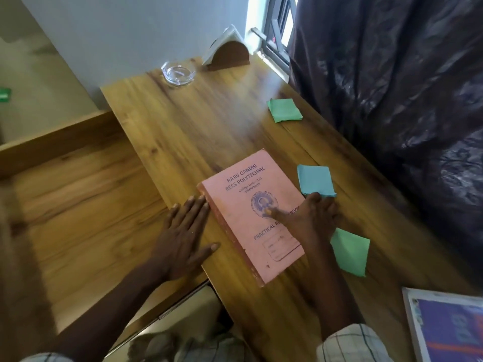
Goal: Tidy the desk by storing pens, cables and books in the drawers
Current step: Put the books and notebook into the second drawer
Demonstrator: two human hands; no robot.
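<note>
A pink record book [245, 202] lies flat on the wooden desk [198, 131], near its front left edge. My left hand [183, 239] lies flat with fingers spread, its fingertips against the book's spine side. My right hand [311, 218] rests on the book's right half, thumb pressed on the cover's round emblem, fingers at the right edge. A wide open wooden drawer [78, 205] stands out to the left of the desk, with nothing visible inside. Another book with a blue cover [449, 327] lies at the desk's front right corner.
Sticky-note pads sit on the desk: green [285, 110] at the back right, blue [315, 180] beside the book, green [350, 252] under my right wrist. A glass ashtray [178, 72] and a wooden paper holder [230, 54] stand at the back. A dark curtain [405, 87] hangs right.
</note>
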